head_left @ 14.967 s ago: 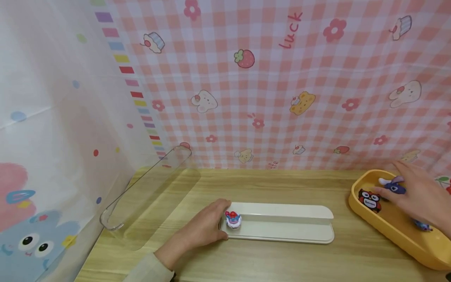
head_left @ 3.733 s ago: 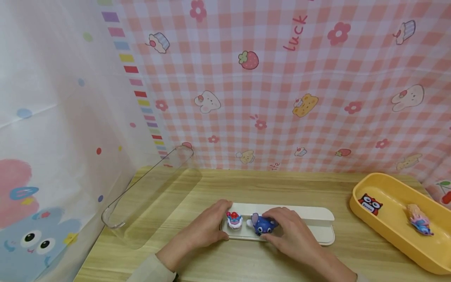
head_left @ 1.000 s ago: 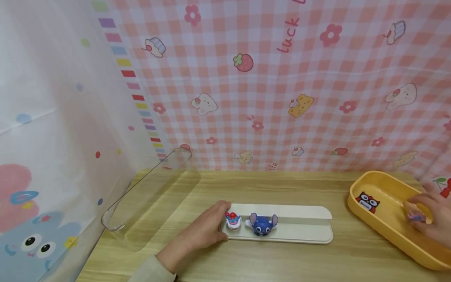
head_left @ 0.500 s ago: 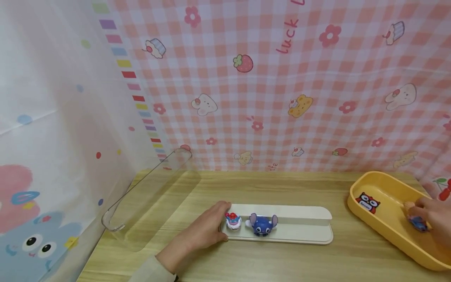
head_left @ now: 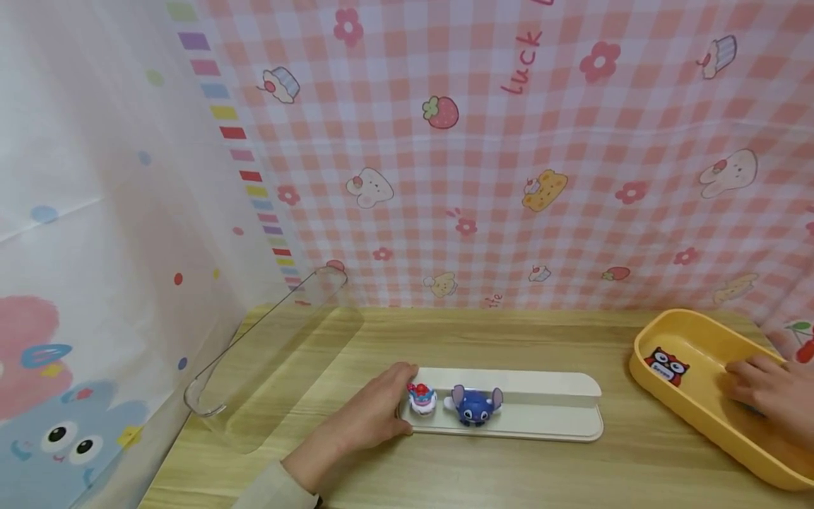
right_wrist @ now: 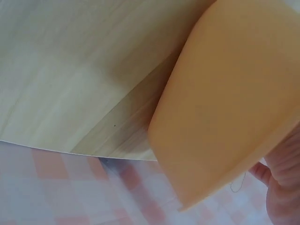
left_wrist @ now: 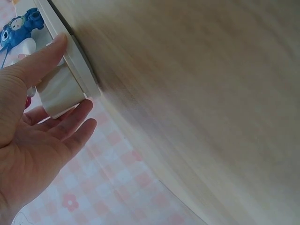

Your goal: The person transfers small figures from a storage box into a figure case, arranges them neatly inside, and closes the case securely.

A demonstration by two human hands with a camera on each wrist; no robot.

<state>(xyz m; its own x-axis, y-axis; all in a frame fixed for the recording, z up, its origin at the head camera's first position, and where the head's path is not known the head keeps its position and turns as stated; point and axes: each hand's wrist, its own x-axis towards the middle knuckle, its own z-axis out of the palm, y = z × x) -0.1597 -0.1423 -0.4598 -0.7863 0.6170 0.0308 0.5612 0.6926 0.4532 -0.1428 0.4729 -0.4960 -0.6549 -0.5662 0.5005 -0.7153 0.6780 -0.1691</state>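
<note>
My left hand (head_left: 372, 406) grips the left end of a long white stepped display base (head_left: 547, 422), thumb in front and fingers behind. On its lower step stand a small white figurine with a red-and-blue top (head_left: 422, 400) and, to its right, a blue Stitch figurine (head_left: 475, 408). Over at the right, my right hand (head_left: 779, 392) reaches into a yellow tray (head_left: 674, 417) with its fingers curled over a toy figurine, of which only a bluish sliver (head_left: 750, 408) shows. In the right wrist view the tray wall (right_wrist: 225, 103) hides most of that hand (right_wrist: 286, 178).
A red-and-black owl piece (head_left: 666, 367) lies at the tray's far left end. On the left of the wooden table (head_left: 496, 474) stands a clear curved cover (head_left: 280, 353). A pink checked cloth (head_left: 483, 162) hangs behind the table.
Stitch has gone from the tray to the base, and my right hand has returned to the tray. Over the last second its fingers have covered the peach-and-blue figurine. My left hand stays put.
</note>
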